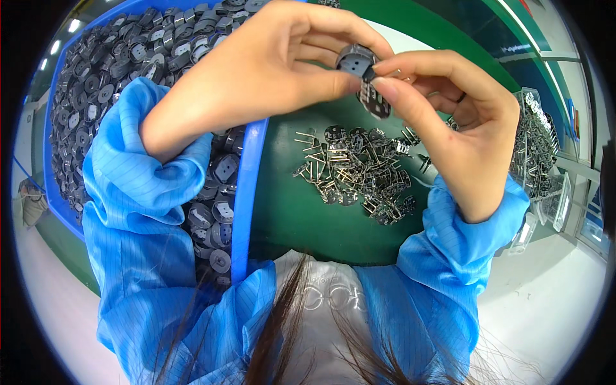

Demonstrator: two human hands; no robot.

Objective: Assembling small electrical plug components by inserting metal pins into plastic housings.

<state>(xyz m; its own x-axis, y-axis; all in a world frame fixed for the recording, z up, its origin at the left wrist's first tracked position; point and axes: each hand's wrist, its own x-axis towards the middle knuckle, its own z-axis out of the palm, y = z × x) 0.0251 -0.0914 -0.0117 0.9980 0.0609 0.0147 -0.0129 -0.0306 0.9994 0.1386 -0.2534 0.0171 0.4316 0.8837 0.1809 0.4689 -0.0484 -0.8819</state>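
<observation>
Above the green table my two hands meet. My left hand is closed on a small round grey plastic housing, its hollow side with two small holes facing me. Between thumb and forefinger my right hand pinches a small black circuit board with metal pins, right against the lower edge of the housing. Fingers hide part of the board, so I cannot tell whether it sits inside the housing. Below the hands lies a loose pile of similar pinned boards.
A large blue bin full of grey round housings stands on the left. Clear plastic trays heaped with more pinned parts are at the right, by the edge of the green tabletop.
</observation>
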